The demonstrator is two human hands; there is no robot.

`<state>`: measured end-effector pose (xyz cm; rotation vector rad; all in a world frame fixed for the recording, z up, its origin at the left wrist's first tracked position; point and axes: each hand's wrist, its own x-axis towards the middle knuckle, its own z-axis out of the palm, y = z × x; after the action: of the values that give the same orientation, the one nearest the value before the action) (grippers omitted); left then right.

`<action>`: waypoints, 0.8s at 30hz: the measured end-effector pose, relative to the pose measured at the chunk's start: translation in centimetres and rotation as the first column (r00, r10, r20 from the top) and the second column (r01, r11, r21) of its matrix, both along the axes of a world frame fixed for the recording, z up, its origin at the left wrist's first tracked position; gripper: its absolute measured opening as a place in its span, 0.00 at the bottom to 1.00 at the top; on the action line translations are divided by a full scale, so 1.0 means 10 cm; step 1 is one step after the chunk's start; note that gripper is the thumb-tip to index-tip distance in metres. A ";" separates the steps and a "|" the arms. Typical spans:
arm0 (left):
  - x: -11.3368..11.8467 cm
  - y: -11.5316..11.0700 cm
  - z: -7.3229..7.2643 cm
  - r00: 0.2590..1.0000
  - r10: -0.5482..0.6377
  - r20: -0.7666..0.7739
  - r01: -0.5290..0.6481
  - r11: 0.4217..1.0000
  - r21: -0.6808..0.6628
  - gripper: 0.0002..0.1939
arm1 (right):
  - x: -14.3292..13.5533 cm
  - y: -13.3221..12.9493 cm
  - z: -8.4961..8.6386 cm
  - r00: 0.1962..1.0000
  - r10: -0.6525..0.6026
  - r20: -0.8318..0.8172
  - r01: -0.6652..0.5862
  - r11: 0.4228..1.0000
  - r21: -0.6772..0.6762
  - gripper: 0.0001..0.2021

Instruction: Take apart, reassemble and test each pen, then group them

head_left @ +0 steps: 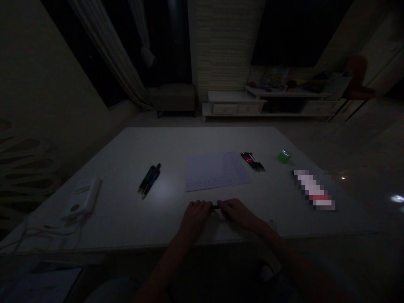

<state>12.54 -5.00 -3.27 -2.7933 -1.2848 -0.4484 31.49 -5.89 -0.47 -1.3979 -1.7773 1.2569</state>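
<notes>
Near the front edge of the white table (pixel 132 223), my left hand (pixel 196 216) and my right hand (pixel 235 210) grip the two ends of a small dark pen-like object (pixel 216 207). Both hands are closed, with a short stretch of it showing between them. Just beyond them lies a sheet of paper (pixel 214 170), with writing along its right side and lower edge. Several pens (pixel 150 180) lie in a group to the left. Another row of red and black pens (pixel 252 162) lies right of the paper.
A green translucent cube (pixel 284 156) stands at the right, with a blurred-out phone-like object (pixel 314 190) nearer. A white box-like device (pixel 83 197) and cables (pixel 47 231) occupy the left side. A small clear object (pixel 272 225) lies beside my right forearm.
</notes>
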 end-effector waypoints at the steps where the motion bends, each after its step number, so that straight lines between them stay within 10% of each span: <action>1: 0.00 0.00 0.00 1.000 0.002 0.001 -0.002 1.000 -0.003 0.06 | 0.00 0.00 -0.01 1.000 -0.009 -0.006 0.009 1.000 0.005 0.24; 24: 0.00 0.01 -0.04 0.997 0.000 0.075 -0.006 0.997 0.080 0.10 | 0.16 0.10 0.06 0.992 -0.048 -0.119 0.031 0.989 -0.143 0.26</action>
<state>12.52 -4.93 -3.68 -2.7329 -1.2551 -0.5965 33.12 -4.89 0.14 -1.3935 -1.5989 1.4386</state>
